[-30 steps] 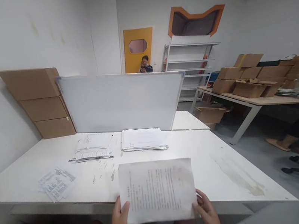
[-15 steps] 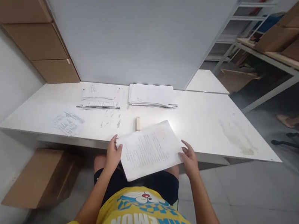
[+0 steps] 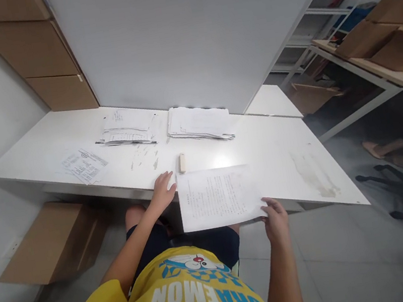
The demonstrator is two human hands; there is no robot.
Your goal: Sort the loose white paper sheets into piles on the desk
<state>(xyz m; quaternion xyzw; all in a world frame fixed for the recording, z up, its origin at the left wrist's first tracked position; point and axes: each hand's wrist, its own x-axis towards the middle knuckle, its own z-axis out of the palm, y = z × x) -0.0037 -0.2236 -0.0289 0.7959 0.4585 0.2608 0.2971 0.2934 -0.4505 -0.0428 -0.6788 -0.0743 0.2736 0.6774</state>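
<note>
White table (image 3: 270,153), paper sheet (image 3: 215,200) in right fingers (image 3: 274,205), beside left fingers (image 3: 163,179)

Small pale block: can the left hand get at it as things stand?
Likely yes: the left hand looks free of the sheet, the block is close by, and only bare table shows between them.

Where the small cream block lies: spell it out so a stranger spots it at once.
Find the big whiteboard at the back of the white table. Between the larger paper stack near its foot and the printed sheet in the right hand lies the block. It is a narrow cream bar, thick where its neighbours are flat papers.
</note>
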